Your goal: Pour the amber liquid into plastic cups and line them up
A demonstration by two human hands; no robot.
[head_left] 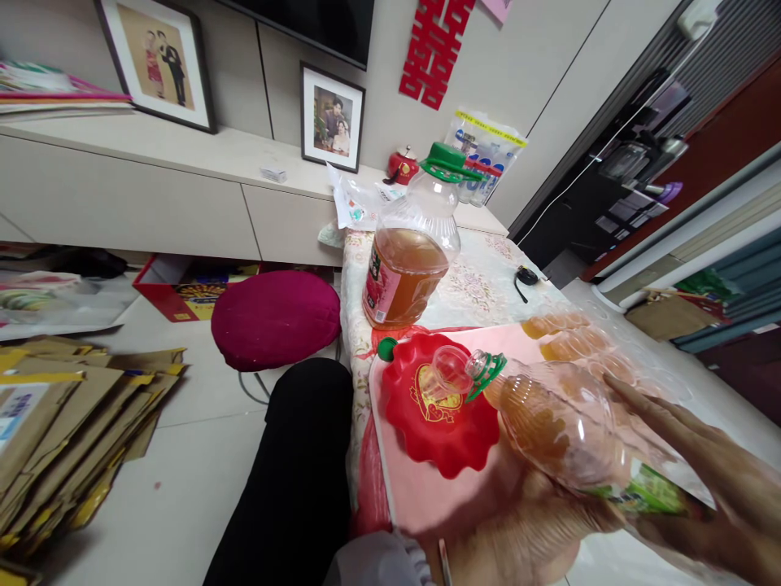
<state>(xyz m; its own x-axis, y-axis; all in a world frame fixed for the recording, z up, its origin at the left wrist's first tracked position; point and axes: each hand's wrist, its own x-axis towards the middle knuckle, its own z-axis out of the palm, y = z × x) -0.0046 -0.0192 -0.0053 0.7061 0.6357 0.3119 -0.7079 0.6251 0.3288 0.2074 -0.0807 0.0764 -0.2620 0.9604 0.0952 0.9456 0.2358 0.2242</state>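
Note:
A clear plastic bottle [567, 415] with a green collar at its neck and a green label is tilted nearly level, amber drink inside. Its uncapped mouth is at a small clear plastic cup [448, 370] over a red scalloped plate [403, 423]. Below the bottle, my left hand [518, 521] is closed around its lower side. My right hand [713, 456] grips near the base, fingers along its upper side. A green cap [386, 349] lies at the plate's edge. Several cups of amber drink [570, 342] stand beyond the bottle, partly hidden by it.
A large jug of amber drink [408, 268] with a green hat-shaped lid stands behind the plate. A black tape measure [525, 277] lies farther back on the table. Left are a magenta stool [277, 317] and flattened cardboard [79, 423]; framed photos [333, 118] stand on the cabinet.

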